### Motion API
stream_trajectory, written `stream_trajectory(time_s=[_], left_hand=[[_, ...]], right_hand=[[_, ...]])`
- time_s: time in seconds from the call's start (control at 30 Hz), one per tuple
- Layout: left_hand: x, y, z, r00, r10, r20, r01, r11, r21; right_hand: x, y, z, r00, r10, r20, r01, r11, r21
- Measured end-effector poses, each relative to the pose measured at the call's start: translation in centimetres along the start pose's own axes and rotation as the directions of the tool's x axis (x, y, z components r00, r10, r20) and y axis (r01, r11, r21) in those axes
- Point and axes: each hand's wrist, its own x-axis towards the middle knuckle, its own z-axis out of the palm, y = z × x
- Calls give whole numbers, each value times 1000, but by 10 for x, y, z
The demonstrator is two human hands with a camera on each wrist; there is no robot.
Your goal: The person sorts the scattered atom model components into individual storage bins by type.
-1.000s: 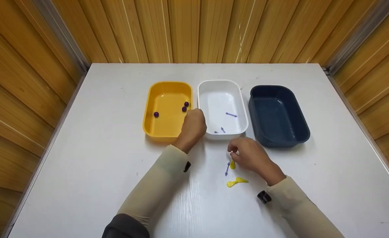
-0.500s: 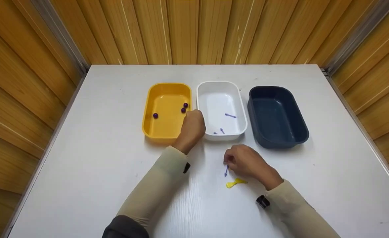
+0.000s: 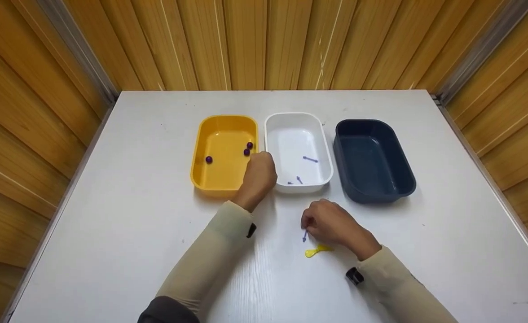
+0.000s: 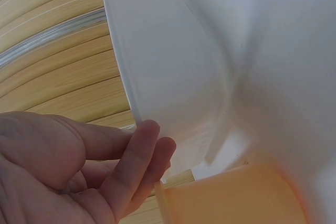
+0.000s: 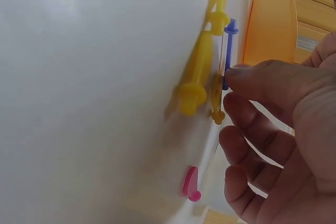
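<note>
In the head view my left hand (image 3: 260, 170), fingers bent, is at the left rim of the white tub (image 3: 328, 167). The left wrist view has its thumb and fingertips meeting at that rim. My right hand (image 3: 331, 223) is low over the table, its thumb on one end of a thin purple stick with flared ends (image 5: 229, 45). The index fingertip is hidden behind the thumb; the remaining fingers curl loosely. Close by lie several yellow tapered pieces with flanged ends (image 5: 197, 72). Beyond the fingers is a small pink piece (image 5: 191, 182).
Left of the white tub, a yellow tub (image 3: 221, 183) contains 3 dark purple beads (image 3: 209, 159). More purple sticks (image 3: 310, 159) lie inside the white tub. A dark blue tub (image 3: 371, 166) stands to its right. Wooden panels (image 3: 264, 45) wall the white table (image 3: 111, 215).
My right hand has moved down and slightly left onto the purple stick, covering the nearest yellow piece. The left hand keeps its place at the white tub; the whole view has shifted slightly.
</note>
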Motion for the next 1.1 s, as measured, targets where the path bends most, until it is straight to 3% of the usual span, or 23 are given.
stream_trajectory(time_s=[0.33, 0.57, 0.9, 1.1], left_hand=[[-1, -2, -1, 1000, 9, -3, -9, 998, -60], [-5, -3, 2, 995, 55, -82, -59, 997, -50], [-3, -3, 2, 999, 26, -46, -28, 999, -39], [-4, -3, 2, 997, 48, -56, -49, 998, -29]], right_hand=[[3, -1, 1, 1000, -5, 10, 5, 1000, -9], [3, -1, 3, 1000, 1, 13, -1, 1000, -23], [3, -2, 5, 1000, -1, 17, 1, 1000, -21], [4, -3, 4, 1000, 16, 26, -15, 999, -31]])
